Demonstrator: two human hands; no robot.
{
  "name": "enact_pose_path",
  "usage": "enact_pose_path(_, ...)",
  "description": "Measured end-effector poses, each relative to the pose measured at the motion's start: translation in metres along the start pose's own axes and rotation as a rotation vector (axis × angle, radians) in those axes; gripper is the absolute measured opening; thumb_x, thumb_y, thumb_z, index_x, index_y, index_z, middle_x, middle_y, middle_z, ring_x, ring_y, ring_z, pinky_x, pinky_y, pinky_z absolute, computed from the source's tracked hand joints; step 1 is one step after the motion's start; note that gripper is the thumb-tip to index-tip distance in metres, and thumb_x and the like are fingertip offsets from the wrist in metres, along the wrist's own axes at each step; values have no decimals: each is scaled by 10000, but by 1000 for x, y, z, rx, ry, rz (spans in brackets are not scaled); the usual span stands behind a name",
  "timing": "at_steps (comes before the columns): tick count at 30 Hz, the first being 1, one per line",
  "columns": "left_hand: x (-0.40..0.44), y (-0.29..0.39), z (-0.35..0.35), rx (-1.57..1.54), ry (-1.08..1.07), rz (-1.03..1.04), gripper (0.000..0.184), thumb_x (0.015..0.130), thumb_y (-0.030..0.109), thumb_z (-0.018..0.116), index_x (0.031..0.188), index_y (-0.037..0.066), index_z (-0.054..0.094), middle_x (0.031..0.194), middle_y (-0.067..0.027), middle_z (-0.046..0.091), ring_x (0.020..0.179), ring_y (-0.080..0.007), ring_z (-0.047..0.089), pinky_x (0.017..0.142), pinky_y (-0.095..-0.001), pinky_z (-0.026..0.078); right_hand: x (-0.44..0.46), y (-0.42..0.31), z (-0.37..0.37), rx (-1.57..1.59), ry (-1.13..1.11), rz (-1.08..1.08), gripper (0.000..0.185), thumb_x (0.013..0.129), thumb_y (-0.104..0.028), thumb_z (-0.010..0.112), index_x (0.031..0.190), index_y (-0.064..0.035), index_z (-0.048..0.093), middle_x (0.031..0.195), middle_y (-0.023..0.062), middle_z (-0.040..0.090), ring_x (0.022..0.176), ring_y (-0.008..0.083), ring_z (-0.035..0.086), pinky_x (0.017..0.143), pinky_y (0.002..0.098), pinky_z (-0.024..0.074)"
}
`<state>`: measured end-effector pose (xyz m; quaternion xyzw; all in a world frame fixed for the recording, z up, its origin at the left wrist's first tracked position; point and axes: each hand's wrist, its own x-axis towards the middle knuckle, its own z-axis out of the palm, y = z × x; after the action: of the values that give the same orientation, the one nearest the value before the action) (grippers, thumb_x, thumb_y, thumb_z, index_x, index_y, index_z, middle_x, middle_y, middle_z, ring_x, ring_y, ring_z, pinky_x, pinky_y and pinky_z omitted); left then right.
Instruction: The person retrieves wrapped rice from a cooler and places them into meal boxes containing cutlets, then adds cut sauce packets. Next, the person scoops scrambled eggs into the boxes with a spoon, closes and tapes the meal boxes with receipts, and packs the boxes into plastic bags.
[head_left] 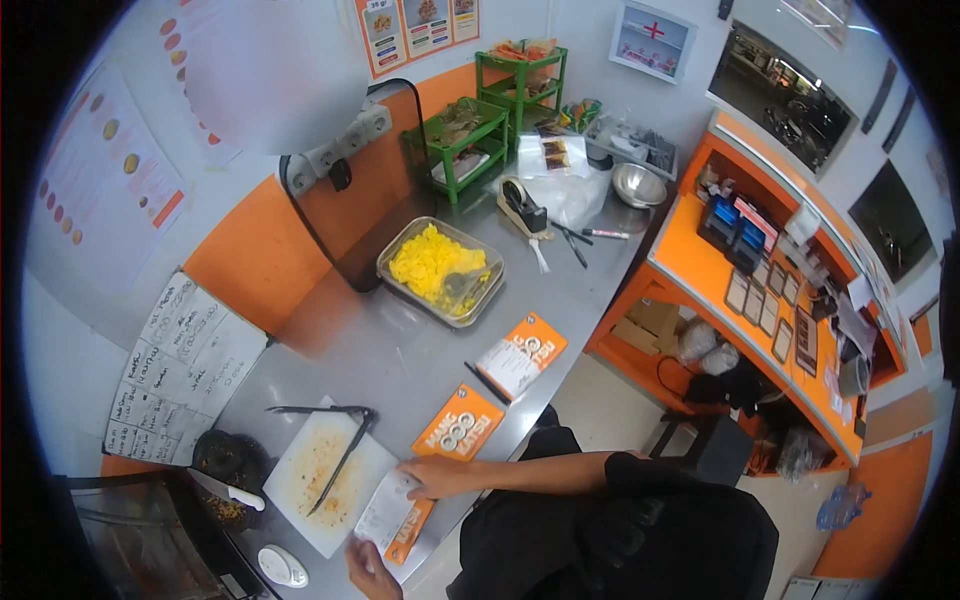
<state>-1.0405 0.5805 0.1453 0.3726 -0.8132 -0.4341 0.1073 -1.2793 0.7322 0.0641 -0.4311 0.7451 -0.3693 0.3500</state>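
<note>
At the steel table's lower edge, my right hand [432, 478] pinches the upper end of a printed white paper slip [385, 512]. My left hand [372, 574] is closed at the slip's lower corner, its fingers partly hidden. Under the slip lies an orange printed packet [408, 535], partly covered. Just left of the slip is a stained white cutting board [318, 470] with black tongs [345, 458] on it. Another orange packet [458, 424] lies above my right hand. Farther up, an orange packet [543, 340] has a white slip [507, 368] and a black stick on it.
A tray of yellow food [440, 270] stands mid-table. A knife [232, 490], a dark mortar [225, 455] and a white round device [282, 566] are at lower left. A tape dispenser [522, 208], pens, a metal bowl [638, 185] and green racks [455, 145] are at the back.
</note>
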Motion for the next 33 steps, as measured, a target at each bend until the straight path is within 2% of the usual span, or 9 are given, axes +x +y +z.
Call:
enact_pose_path(1, 18, 9, 26, 118, 87, 211, 713, 971, 621, 527, 1509, 153, 508, 1559, -251, 435, 1475, -402, 367, 1182, -549, 297, -5, -4, -22, 35, -96, -21, 657, 912, -283, 718, 1438, 23, 473, 1267, 268, 639, 1125, 422, 649, 971, 467, 516)
enact_pose_path(5, 36, 19, 107, 842, -253, -59, 775, 987, 533, 531, 1622, 150, 305, 1700, -241, 64, 1547, -510, -48, 1182, -719, 31, -22, 48, -104, 147, -96, -176, 491, 897, -238, 727, 1306, 6, 609, 1128, 212, 712, 1019, 340, 700, 903, 411, 545)
enact_pose_path(8, 25, -3, 128, 884, -165, -102, 824, 1010, 623, 422, 1654, 173, 177, 1703, -230, 62, 1548, -506, -37, 1206, -665, -26, -58, 102, -234, 283, 245, 11, 156, 927, -148, 682, 1040, -44, 714, 906, 94, 751, 827, 203, 715, 727, 344, 563)
enact_pose_path(10, 17, -23, 135, 797, -27, 74, 790, 1007, 641, 383, 1614, 139, 327, 1687, -257, 98, 1529, -517, 37, 1198, -670, -4, -69, 168, -316, 396, 690, 239, 125, 966, -174, 668, 1030, -71, 699, 828, 6, 687, 757, 115, 628, 683, 313, 529)
enact_pose_path(15, 9, -17, 134, 903, -12, 173, 689, 1025, 543, 438, 1584, 143, 401, 1660, -264, 157, 1481, -484, 180, 1200, -630, 121, -78, 327, -469, -138, 1323, 210, 375, 954, -280, 686, 1252, -62, 624, 910, 118, 708, 839, 272, 703, 796, 386, 554)
enact_pose_path(17, 10, 1, 133, 879, -43, 143, 664, 1007, 446, 520, 1583, 140, 400, 1663, -263, 140, 1483, -488, 177, 1206, -625, 143, -75, 344, -500, -306, 1153, 392, 389, 974, -300, 670, 1249, -27, 636, 1082, 137, 704, 963, 220, 677, 888, 352, 532)
enact_pose_path(20, 7, 18, 132, 850, -85, 100, 674, 976, 342, 590, 1586, 139, 390, 1664, -264, 128, 1490, -490, 168, 1214, -622, 160, -63, 370, -529, 184, 713, 401, 403, 984, -331, 664, 1228, -11, 646, 1126, 136, 698, 1002, 222, 672, 898, 352, 533)
enact_pose_path(27, 12, 13, 133, 865, -111, 88, 671, 980, 295, 587, 1595, 141, 368, 1661, -264, 133, 1499, -494, 160, 1217, -624, 168, -64, 358, -531, 758, 704, 457, 307, 979, -280, 678, 1092, 4, 705, 1365, 129, 616, 1116, 179, 637, 900, 356, 550)
enact_pose_path(33, 13, 4, 132, 868, -131, 91, 668, 996, 324, 569, 1602, 149, 351, 1663, -250, 139, 1501, -498, 157, 1218, -628, 168, -76, 366, -510, 864, 866, 156, 270, 936, -199, 691, 991, 63, 733, 1689, 194, 189, 1405, 272, 491, 938, 350, 549)
